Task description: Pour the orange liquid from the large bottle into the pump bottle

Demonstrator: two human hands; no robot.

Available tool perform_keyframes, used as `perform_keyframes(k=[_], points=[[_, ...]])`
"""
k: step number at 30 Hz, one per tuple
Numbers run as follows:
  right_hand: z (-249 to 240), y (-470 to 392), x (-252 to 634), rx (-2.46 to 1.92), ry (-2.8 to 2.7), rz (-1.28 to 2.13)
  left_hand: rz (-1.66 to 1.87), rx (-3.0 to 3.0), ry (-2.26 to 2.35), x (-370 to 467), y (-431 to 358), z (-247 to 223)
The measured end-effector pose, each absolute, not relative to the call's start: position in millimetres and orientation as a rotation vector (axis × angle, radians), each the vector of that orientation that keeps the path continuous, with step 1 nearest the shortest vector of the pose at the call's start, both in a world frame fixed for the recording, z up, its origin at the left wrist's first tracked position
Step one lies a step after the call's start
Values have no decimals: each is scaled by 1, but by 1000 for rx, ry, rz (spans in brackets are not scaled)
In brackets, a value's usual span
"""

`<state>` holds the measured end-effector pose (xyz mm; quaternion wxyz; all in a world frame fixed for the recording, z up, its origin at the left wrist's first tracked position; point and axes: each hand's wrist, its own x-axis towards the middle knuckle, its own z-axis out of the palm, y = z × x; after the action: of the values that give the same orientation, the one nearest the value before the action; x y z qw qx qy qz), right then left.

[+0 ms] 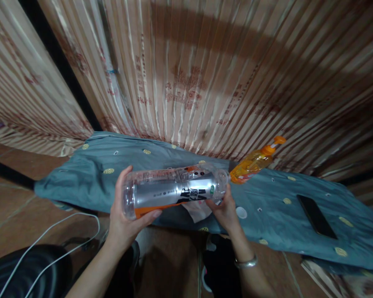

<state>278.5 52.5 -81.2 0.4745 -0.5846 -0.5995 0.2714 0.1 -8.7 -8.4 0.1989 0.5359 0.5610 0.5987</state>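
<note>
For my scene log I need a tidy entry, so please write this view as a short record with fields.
Held item: clear bottle, on its side, neck towards the right
Left grip: around the bottle's base end
Right grip: at the neck end; exact contact unclear
Just past the neck: pump bottle, orange and yellow
Further right: black phone, lying flat
Surface: blue-grey cloth with yellow prints
Backdrop: striped curtain
Lower left: white cable

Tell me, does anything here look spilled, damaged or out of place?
I see no spill or damage. The one mildly odd thing is the clear bottle, held lying on its side between the left hand and right hand, since bottles usually stand upright. I can't tell whether it's capped.
</note>
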Motion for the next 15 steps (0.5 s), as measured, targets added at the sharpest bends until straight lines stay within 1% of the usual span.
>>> perform_keyframes(k=[15], points=[[-85, 53, 279, -1439, -1463, 634, 1693, 1538, 1547, -2, -7, -10]])
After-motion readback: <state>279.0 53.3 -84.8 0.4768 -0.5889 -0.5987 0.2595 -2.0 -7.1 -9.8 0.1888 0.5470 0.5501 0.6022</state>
